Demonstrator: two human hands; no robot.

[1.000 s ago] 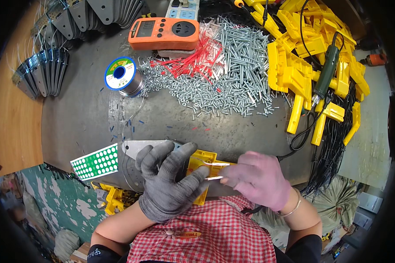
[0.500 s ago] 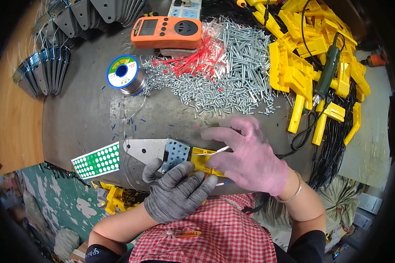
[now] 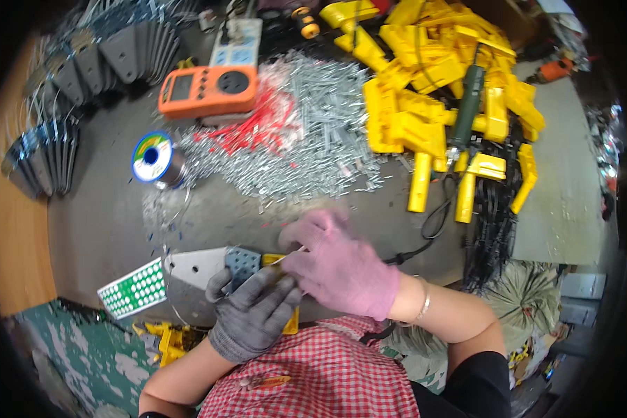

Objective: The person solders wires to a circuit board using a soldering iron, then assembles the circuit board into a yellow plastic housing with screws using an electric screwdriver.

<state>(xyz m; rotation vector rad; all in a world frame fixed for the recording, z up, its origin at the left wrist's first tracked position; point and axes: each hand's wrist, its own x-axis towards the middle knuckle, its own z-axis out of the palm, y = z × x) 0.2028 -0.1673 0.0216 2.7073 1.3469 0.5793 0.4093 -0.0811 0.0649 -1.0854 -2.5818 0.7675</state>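
Pinching the white wire (image 3: 285,257) with my right hand (image 3: 341,268), I've brought it nearer my left hand (image 3: 254,317) than half a second ago, covering more of the yellow shell (image 3: 272,258). Whether my curled left fingers grip, I can't tell. Only bright edges show at seven o'clock from centre.

"How's the light?"
"Fairly bright and even, with a pale sheen on the grey worktop (image 3: 104,226). I can't tell where it comes from."
"Is everything sharp?"
"No. The pink-gloved right hand (image 3: 345,265) is smeared, and the heap of screws (image 3: 324,132) looks soft."
"And the edges?"
"Black around a round rim, where the wooden board (image 3: 14,237) bends and detail turns murky."
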